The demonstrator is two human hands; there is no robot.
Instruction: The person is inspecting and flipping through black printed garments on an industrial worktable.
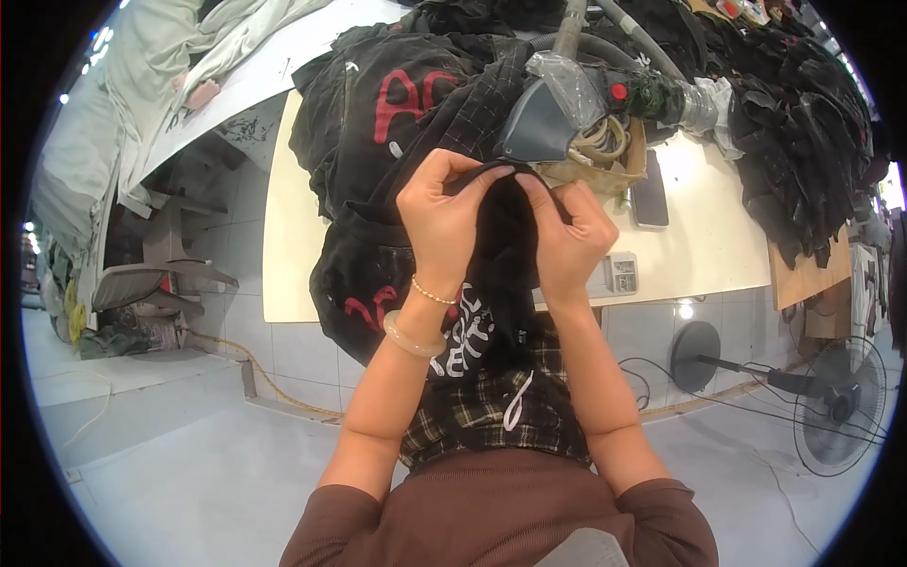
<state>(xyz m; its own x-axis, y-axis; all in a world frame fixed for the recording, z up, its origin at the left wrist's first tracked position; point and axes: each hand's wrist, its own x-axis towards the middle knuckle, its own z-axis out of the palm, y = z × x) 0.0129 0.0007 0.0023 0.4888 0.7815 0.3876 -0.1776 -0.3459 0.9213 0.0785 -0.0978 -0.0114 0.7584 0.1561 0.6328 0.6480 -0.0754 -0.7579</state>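
Observation:
A black garment [508, 231] hangs between my two hands, its edge pinched and drawn up just below a dark grey wedge-shaped machine head [539, 123]. My left hand [439, 203] pinches the cloth between thumb and curled fingers; a bead bracelet and a bangle circle that wrist. On the other side, my right hand [574, 227] grips the same edge, thumb pointing up toward the machine. Whether the cloth touches the machine head I cannot tell. The rest of the black clothing [350, 132], with red and white lettering, lies over the table to the left and drapes toward my lap.
Behind my right hand stands an open box [635, 156] with rolls of tape. A phone [649, 200] and a small grey tray [621, 273] lie on the pale table [713, 250]. Dark garments [798, 142] pile up at right. A fan [839, 406] and a chair [156, 279] flank the table.

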